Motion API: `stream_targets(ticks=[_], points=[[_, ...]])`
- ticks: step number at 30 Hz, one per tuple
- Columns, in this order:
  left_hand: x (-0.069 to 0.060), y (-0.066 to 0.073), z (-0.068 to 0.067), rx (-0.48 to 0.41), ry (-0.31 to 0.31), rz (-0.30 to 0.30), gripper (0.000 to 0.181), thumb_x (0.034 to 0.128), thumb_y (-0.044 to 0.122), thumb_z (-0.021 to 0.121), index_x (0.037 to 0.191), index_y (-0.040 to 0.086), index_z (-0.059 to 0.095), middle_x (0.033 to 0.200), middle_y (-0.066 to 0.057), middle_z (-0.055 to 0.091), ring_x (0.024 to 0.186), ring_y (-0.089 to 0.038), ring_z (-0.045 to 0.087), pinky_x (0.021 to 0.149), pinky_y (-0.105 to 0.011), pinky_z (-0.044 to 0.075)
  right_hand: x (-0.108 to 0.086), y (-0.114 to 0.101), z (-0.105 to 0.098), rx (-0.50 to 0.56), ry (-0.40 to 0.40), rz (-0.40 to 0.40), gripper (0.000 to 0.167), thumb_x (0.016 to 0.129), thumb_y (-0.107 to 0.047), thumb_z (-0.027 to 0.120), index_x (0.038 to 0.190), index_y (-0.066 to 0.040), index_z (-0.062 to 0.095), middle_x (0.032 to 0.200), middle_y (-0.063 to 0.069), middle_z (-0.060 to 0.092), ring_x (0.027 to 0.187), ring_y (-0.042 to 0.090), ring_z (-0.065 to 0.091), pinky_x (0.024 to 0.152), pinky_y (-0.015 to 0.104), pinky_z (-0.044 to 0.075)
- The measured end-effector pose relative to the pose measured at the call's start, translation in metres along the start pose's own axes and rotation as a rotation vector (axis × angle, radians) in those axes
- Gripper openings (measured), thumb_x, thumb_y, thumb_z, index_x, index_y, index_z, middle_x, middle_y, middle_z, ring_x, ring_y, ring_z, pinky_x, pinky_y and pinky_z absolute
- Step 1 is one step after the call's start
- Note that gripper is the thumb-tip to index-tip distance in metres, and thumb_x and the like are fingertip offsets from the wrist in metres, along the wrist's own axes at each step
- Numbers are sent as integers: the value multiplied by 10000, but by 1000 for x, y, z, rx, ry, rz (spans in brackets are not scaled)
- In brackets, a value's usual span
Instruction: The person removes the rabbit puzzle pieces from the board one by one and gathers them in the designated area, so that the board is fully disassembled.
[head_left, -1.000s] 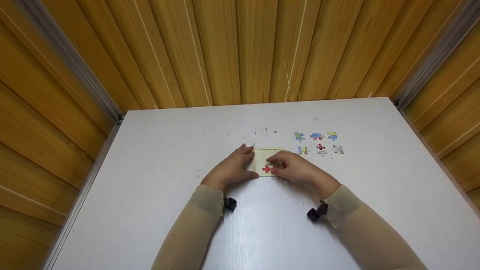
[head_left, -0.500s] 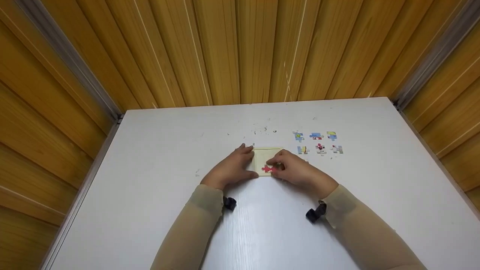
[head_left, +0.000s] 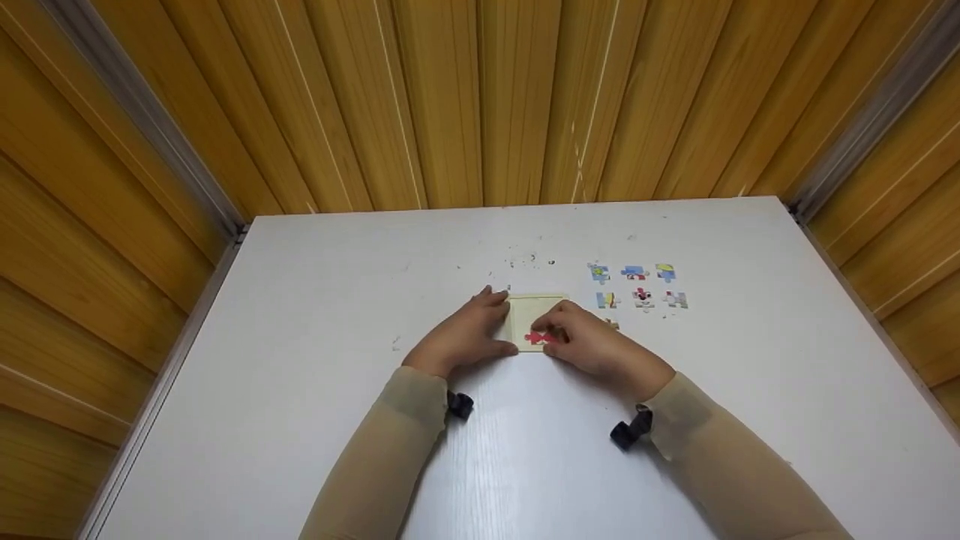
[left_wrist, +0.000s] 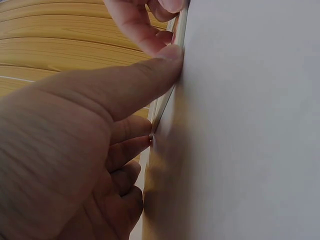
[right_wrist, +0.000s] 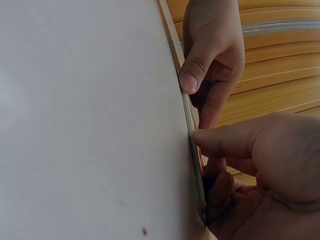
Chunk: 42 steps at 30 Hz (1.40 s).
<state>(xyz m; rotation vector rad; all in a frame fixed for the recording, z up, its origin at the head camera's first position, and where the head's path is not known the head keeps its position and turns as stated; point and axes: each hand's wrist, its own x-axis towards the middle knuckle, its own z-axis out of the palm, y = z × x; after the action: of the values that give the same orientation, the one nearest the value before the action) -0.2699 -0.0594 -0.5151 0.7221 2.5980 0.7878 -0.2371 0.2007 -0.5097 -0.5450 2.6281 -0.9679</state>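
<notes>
In the head view, a shallow, pale wooden puzzle tray [head_left: 525, 313] lies on the white table between both hands. My left hand [head_left: 466, 335] holds the tray's left side, thumb at the near corner and fingers along the edge. A red puzzle piece [head_left: 534, 338] lies at the tray's near left. Beside it, my right hand [head_left: 592, 337] pinches another red puzzle piece [head_left: 550, 338] low over the tray, partly hidden by the fingers. In the left wrist view, the left thumb [left_wrist: 150, 80] touches the tray's rim. The right fingertips [right_wrist: 205, 142] are at the rim in the right wrist view.
Several loose puzzle pieces [head_left: 643, 297] lie in rows at the back right of the white table [head_left: 337, 300]. Another piece [head_left: 612, 324] shows partly behind the right hand. Small dark specks [head_left: 532, 259] mark the tabletop beyond the tray. Wood-patterned panels [head_left: 517, 105] enclose the table.
The piece in my right hand has come down beside the first red piece, and more of its red face shows. The left hand stays on the tray.
</notes>
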Motion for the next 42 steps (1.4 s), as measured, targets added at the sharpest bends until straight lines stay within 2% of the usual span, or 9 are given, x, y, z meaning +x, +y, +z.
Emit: stream_targets(ticks=[8,24,34,42], points=[[0,2,-1,-14,5,-9,866,994,342,898,1710,73,491,1870,-42,357,1800,-297,160,1452,-485,237,-1,-1,1,-15,9,-31,312,1064,-137,739,1375,-140,711,1306,77,639,1093,203,604,981,385,501],[1,1,1,-12,5,-12,865,995,342,897,1716,93,490,1873,-26,352,1801,-286,154,1452,-482,238,-1,0,1,-4,22,-34,308,1068,-107,729,1376,-125,744,1268,89,656,1105,212,610,974,386,494],[1,3,2,16,4,-9,841,1005,361,882,1708,94,506,1872,-28,355,1800,-293,160,1448,-485,250,-2,1,-2,20,34,11,323,1074,-115,724,1394,-135,763,1279,82,683,1085,207,607,950,368,481],[-1,4,-1,53,3,-4,816,1015,373,866,1698,87,522,1868,-39,363,1799,-300,171,1445,-486,262,-5,2,-12,115,4,70,326,1108,-137,693,1430,-142,746,1301,94,687,1043,213,591,932,361,481]])
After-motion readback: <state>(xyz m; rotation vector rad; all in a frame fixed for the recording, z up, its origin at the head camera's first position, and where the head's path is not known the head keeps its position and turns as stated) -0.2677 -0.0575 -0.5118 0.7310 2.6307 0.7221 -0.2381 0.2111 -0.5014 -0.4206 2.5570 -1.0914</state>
